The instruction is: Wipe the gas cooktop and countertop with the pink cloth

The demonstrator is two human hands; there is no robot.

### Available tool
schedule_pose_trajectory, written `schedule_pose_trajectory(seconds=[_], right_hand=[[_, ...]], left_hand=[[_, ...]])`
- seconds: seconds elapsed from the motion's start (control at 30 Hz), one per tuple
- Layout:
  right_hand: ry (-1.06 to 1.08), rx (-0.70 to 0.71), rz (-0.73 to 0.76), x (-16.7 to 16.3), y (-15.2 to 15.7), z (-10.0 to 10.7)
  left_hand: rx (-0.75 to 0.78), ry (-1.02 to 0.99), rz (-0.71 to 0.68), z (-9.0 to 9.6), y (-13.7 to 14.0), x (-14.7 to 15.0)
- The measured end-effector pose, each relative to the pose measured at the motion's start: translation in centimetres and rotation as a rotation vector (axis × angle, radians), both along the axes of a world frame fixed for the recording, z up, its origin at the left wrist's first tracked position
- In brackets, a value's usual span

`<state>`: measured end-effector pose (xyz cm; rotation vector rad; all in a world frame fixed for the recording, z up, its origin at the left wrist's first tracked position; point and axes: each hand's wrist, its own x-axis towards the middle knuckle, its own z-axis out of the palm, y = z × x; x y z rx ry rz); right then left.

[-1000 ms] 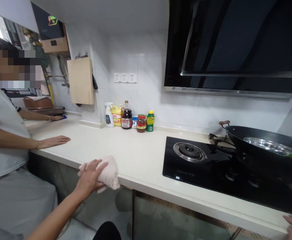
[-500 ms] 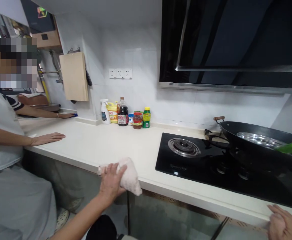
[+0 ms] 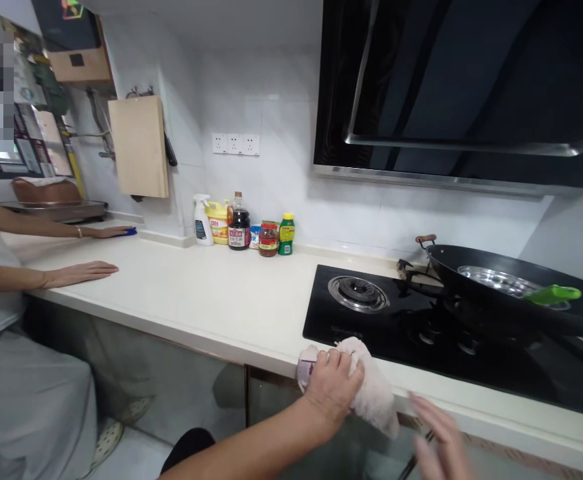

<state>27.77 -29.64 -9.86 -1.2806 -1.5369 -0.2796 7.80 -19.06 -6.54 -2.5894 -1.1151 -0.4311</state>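
Observation:
My left hand (image 3: 334, 390) is closed on a pale pink cloth (image 3: 371, 393), pressed on the front edge of the white countertop (image 3: 191, 300) just in front of the gas stove. The cloth drapes over the edge, and a purple-and-white patch shows at its left end. My right hand (image 3: 438, 437) hovers to the right of the cloth by the counter edge, somewhat blurred, with thumb and fingers apart and nothing in them. Above both hands lies the black glass stove (image 3: 371, 327) with a bare burner (image 3: 358, 293) on its left side.
A wok (image 3: 501, 267) holding a steel rack and a green-handled utensil (image 3: 554, 295) stands on the right burner. Bottles and jars, including a soy sauce bottle (image 3: 238, 223), line the wall. At left, another person's hand (image 3: 84, 272) rests flat; their other touches a blue cloth (image 3: 130, 231).
My left hand has slid the cloth rightward along the counter edge to the stove's front. My right hand has come left toward it and its fingers have opened. The view has shifted slightly.

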Motion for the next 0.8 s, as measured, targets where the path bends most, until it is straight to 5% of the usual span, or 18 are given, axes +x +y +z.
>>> schedule_pose_trajectory(seconds=[0.1, 0.27, 0.47, 0.57, 0.67, 0.8], right_hand=[[-0.209, 0.038, 0.134, -4.6, 2.2, -1.7], [-0.489, 0.052, 0.062, -4.6, 4.9, -3.7], [-0.565, -0.079, -0.083, -8.2, 6.4, -2.2], [-0.542, -0.171, -0.104, -12.4, 8.2, -0.7], [-0.557, -0.221, -0.063, -15.5, 9.7, 0.0], [-0.606, -0.159, -0.015, -15.7, 10.1, -0.3]], left_hand=[[-0.021, 0.004, -0.043, 0.9, -0.1, 0.1], [-0.105, -0.167, -0.216, 2.0, 0.2, -5.0], [-0.283, -0.549, -0.289, 3.5, 1.4, -12.3], [-0.286, -0.659, -0.18, 4.7, 2.9, -15.3], [-0.135, -0.733, -0.016, 5.3, 5.0, -18.1], [0.004, -0.634, 0.174, 4.7, 7.3, -20.5]])
